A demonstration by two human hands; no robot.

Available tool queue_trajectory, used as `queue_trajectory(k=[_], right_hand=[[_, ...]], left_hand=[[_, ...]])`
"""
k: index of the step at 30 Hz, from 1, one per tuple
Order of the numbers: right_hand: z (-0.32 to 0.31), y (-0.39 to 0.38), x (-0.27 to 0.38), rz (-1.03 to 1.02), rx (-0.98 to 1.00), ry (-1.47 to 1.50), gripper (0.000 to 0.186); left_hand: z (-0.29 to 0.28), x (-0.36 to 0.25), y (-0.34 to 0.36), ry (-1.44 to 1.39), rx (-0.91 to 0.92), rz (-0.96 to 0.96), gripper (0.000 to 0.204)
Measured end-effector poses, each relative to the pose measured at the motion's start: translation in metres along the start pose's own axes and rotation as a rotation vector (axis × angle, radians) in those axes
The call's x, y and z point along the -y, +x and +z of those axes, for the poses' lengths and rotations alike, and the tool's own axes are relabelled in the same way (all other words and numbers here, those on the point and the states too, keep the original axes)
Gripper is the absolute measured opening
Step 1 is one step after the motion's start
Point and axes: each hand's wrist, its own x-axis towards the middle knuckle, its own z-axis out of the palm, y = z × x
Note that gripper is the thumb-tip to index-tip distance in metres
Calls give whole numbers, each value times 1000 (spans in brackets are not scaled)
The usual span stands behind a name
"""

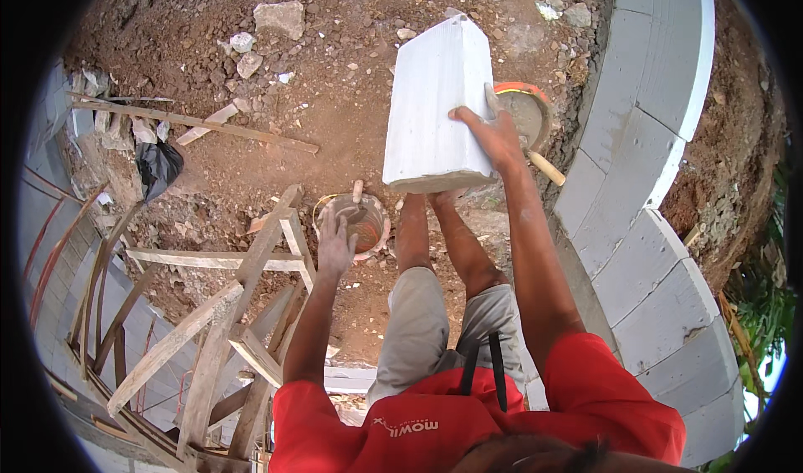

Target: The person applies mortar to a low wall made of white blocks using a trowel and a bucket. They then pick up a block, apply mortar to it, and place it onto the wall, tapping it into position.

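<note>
A large pale aerated concrete block (439, 101) is raised in front of me, tilted, with mortar along its near lower edge. My right hand (495, 136) grips its right side, fingers over the upper face. My left hand (336, 245) is off the block, fingers spread and holding nothing, above the left edge of a bucket (383, 235). A tool's wooden handle (358, 190) sticks up at that bucket's far rim. Partly behind the block stands an orange-rimmed bucket of grey mortar (527, 117). A trowel's wooden handle (548, 168) juts from its near side.
On my right curves a low wall of pale blocks (623, 214). A wooden plank frame (222, 331) stands close on my left. Farther left lie a black plastic bag (159, 169) and a long board (201, 124). Rocks (280, 20) dot the brown soil ahead.
</note>
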Motion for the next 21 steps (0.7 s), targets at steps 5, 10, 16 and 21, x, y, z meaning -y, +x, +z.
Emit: queue_trajectory(k=[5,10,16,21], right_hand=[[-88,-117,22,-76,-67,-357,116],[-149,-223,44,-87,-139,-630,111],[-204,-338,55,-128,-169,-628,107],[-225,-392,23,-123,-227,-568,105]], left_hand=[[1,93,-84,-11,-1,-334,45],[-186,-85,10,-562,-496,-113,47],[-291,-345,89,-781,-295,155,63],[-311,-396,60,-733,-132,255,55]])
